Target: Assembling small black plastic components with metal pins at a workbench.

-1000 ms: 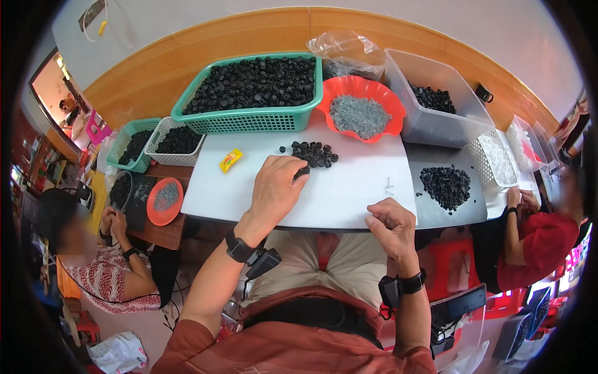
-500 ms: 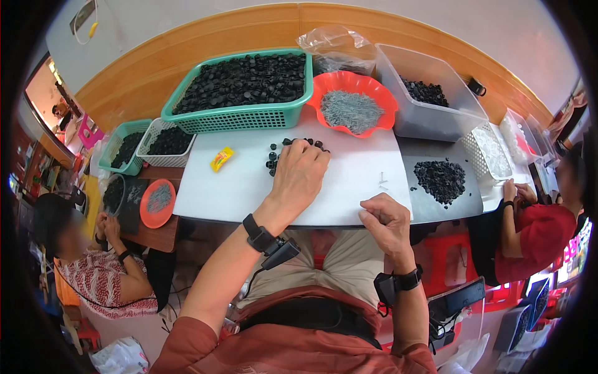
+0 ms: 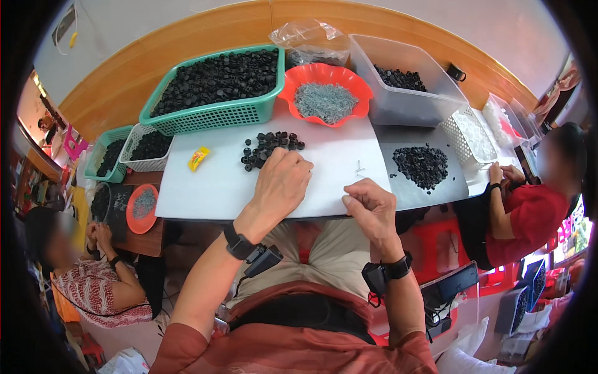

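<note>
My left hand [image 3: 279,187] lies palm down on the white table top [image 3: 212,187], fingers curled beside a small heap of black caps [image 3: 268,148]; whether it holds a cap is hidden. My right hand [image 3: 369,210] hovers at the table's near edge with fingers pinched together; what it pinches is too small to tell. A few small metal pins [image 3: 360,167] lie on the table just beyond it.
A green basket of black caps [image 3: 215,84], a red bowl of grey pins [image 3: 325,93] and a clear bin [image 3: 405,81] stand at the back. A yellow packet [image 3: 198,158] lies left. Another cap pile [image 3: 422,166] lies right. Seated people work on both sides.
My left hand has drawn back toward me from the cap heap. My right hand stays at the table edge. The view has shifted slightly.
</note>
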Demonstrator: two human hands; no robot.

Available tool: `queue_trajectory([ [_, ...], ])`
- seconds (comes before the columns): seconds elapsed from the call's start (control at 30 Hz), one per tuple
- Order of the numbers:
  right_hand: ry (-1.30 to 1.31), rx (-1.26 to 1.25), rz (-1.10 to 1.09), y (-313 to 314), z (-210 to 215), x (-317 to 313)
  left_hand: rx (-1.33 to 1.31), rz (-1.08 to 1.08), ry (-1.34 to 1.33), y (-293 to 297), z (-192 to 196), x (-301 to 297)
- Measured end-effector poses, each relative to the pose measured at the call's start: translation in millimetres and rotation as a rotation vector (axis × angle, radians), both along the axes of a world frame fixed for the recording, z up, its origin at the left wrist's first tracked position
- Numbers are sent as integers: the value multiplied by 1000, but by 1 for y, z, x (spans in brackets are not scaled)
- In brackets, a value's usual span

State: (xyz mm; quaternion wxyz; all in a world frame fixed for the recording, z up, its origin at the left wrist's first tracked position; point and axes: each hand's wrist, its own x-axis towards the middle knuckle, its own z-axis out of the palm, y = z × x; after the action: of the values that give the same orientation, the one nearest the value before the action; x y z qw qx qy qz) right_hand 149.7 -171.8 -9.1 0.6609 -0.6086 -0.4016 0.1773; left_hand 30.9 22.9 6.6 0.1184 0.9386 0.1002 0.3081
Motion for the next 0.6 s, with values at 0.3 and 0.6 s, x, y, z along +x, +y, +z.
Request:
queue_trajectory([
  [0.3, -641, -296, -282, -8, 18, 37, -216, -36, -66, -15, -6, -12],
  [0.6, -890, -587, -226, 7, 33, 45, -284, -40, -82, -16, -5, -15],
])
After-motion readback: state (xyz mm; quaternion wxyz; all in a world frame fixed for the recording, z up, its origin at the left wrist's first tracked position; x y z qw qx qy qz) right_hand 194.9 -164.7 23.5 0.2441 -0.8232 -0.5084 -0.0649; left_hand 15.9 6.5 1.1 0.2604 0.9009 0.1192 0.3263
